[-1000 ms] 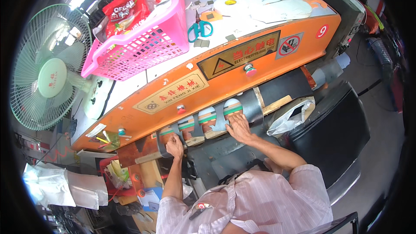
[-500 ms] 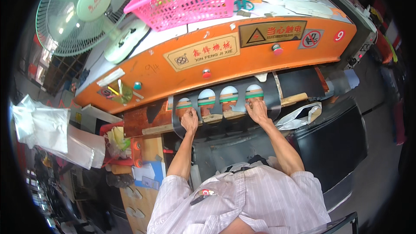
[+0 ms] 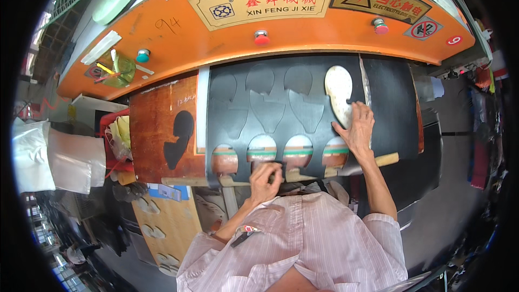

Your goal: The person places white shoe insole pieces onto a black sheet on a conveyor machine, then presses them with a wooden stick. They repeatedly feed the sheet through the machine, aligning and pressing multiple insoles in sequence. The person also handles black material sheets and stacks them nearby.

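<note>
A black sheet lies in front of me with rows of shoe-part outlines cut in it. Along its near edge, several rounded holes show a striped surface of white, green and brown below. On the sheet's right part sits a white sole-shaped piece. My right hand is closed around its near end, thumb on the left and fingers on the right. My left hand is at the sheet's near edge, fingers curled together and slightly blurred. Something dark shows at its fingertips, but I cannot tell what.
An orange machine beam with push buttons spans the far side. A reddish-brown board with a black cut piece lies left. Wooden strips run along the near edge. Plastic bags hang at far left.
My right hand has left the sheet's near edge and taken hold of the white piece. My left hand has shifted right along the edge. The view has moved, showing more of the sheet.
</note>
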`<act>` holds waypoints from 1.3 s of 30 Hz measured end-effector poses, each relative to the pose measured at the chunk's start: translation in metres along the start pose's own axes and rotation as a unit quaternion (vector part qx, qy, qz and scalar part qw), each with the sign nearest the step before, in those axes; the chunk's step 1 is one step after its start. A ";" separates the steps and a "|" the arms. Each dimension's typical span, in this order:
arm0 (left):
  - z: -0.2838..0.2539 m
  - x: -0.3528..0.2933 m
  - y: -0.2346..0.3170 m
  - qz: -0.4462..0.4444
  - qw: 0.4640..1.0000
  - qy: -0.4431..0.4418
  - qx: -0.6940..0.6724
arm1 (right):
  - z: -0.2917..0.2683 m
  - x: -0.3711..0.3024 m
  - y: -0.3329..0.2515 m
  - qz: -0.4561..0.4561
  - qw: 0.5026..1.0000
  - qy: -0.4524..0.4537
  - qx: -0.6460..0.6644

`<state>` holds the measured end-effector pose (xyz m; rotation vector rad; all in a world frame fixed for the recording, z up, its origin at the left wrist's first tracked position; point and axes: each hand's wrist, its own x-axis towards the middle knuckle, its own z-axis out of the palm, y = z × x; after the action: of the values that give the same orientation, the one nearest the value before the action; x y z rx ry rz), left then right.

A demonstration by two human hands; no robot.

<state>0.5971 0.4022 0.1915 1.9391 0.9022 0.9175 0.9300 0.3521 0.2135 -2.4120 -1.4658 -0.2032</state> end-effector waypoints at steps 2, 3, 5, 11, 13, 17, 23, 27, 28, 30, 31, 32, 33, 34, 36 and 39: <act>0.016 -0.013 0.006 -0.129 0.984 -0.073 -0.093 | 0.004 -0.007 0.002 -0.012 0.999 -0.005 0.038; 0.023 -0.021 0.007 -0.143 0.980 -0.075 -0.119 | 0.006 -0.015 0.002 -0.011 0.999 -0.012 0.048; 0.030 -0.035 0.009 -0.226 0.953 -0.182 -0.084 | 0.004 -0.037 0.007 -0.045 0.995 0.015 0.087; 0.046 -0.049 0.014 -0.222 0.886 -0.404 -0.053 | -0.034 -0.063 0.069 0.172 0.860 -0.103 0.469; 0.052 -0.046 0.015 -0.205 0.904 -0.366 -0.078 | -0.049 -0.067 0.096 0.345 0.740 -0.111 0.566; 0.059 -0.043 0.021 -0.224 0.888 -0.395 -0.071 | -0.048 -0.091 0.134 0.243 0.923 0.019 0.299; 0.050 -0.050 0.031 -0.219 0.895 -0.385 -0.047 | -0.047 -0.128 0.151 0.127 0.992 0.020 -0.005; 0.032 -0.066 0.036 -0.237 0.861 -0.450 0.015 | -0.054 -0.166 0.108 0.275 0.934 -0.079 0.212; 0.027 -0.067 0.037 -0.171 0.875 -0.453 -0.014 | -0.055 -0.175 0.095 0.341 0.879 -0.135 0.306; 0.016 -0.066 0.047 -0.128 0.886 -0.446 -0.010 | -0.058 -0.180 0.080 0.449 0.728 -0.277 0.438; 0.011 -0.061 0.053 -0.123 0.872 -0.474 0.018 | -0.058 -0.177 0.077 0.447 0.729 -0.305 0.421; 0.004 -0.047 0.055 -0.049 0.870 -0.490 0.035 | -0.059 -0.173 0.073 0.428 0.678 -0.295 0.519; 0.001 -0.026 0.054 0.001 0.842 -0.535 0.073 | -0.059 -0.168 0.068 0.428 0.637 -0.256 0.588; 0.006 -0.003 0.055 0.076 0.865 -0.483 0.110 | -0.057 -0.160 0.064 0.416 0.647 -0.260 0.584; 0.021 0.041 0.057 0.111 0.890 -0.420 0.137 | -0.053 -0.146 0.056 0.359 0.668 -0.230 0.610; 0.088 0.093 0.059 0.280 0.866 -0.400 0.108 | -0.049 -0.134 0.053 0.365 0.597 -0.227 0.678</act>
<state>0.7304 0.4235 0.2303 2.5189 -0.0662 0.2123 0.9164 0.2008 0.2122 -1.4065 -0.1903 1.2946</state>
